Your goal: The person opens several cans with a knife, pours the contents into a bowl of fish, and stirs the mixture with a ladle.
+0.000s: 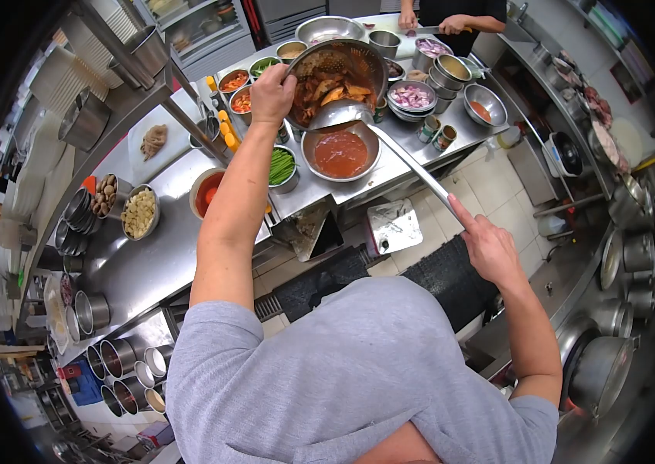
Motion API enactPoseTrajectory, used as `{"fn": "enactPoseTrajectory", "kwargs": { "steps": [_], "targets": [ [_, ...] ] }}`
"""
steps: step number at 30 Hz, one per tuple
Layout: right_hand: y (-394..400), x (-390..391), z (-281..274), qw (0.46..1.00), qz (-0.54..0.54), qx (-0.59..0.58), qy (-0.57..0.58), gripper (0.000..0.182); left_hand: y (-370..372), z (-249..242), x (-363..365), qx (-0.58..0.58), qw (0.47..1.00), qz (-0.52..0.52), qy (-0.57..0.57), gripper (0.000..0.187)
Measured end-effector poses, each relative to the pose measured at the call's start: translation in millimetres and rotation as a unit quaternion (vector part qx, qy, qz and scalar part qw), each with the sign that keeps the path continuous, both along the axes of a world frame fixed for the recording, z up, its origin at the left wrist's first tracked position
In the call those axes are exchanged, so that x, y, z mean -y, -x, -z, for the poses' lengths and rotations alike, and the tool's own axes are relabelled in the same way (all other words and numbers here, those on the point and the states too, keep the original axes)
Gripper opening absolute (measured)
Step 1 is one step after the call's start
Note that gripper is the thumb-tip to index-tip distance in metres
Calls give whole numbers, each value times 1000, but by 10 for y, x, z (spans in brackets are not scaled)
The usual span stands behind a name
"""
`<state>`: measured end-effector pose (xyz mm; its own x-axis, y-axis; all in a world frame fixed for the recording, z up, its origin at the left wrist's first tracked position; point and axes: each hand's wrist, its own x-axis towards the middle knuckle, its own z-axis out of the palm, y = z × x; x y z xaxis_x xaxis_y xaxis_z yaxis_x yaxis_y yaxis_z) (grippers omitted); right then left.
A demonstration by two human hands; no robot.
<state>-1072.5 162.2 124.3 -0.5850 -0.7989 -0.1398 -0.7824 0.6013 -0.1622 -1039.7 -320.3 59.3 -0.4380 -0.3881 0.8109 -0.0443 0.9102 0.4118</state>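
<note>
My left hand is closed on the rim of a metal colander, whose inner wall looks perforated. Tilted toward me, it contains orange-brown cooked pieces in a reddish coating. My right hand grips the long handle of a steel ladle. The ladle's head lies at the colander's lower rim, partly covering its contents. Directly beneath is a wide steel bowl of orange-red sauce. Green beans stand in a metal container left of that bowl.
Across the counter, another person's hands hold a knife. Chopped onions, opened cans and a bowl of sauce stand at right. At left are cut pale vegetables and a metal shelf post. A black mat covers part of the floor.
</note>
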Motion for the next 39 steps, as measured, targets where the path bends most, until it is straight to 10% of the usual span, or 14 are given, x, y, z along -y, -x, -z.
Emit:
{"fn": "enactPoseTrajectory", "kwargs": {
  "steps": [21,31,35,39],
  "targets": [
    [-33,-183,41,999,11,33,37,75,-154,968,191,159,934,-165,-274,28],
    [-46,-63,31,982,17,85,169,77,55,1842,190,51,790,-75,-606,29],
    [-25,-35,18,983,21,83,165,76,87,1636,-233,154,824,-127,-530,29],
    [-30,-70,-41,984,34,82,154,76,-33,1319,-601,21,712,-46,-700,27]
  ]
}}
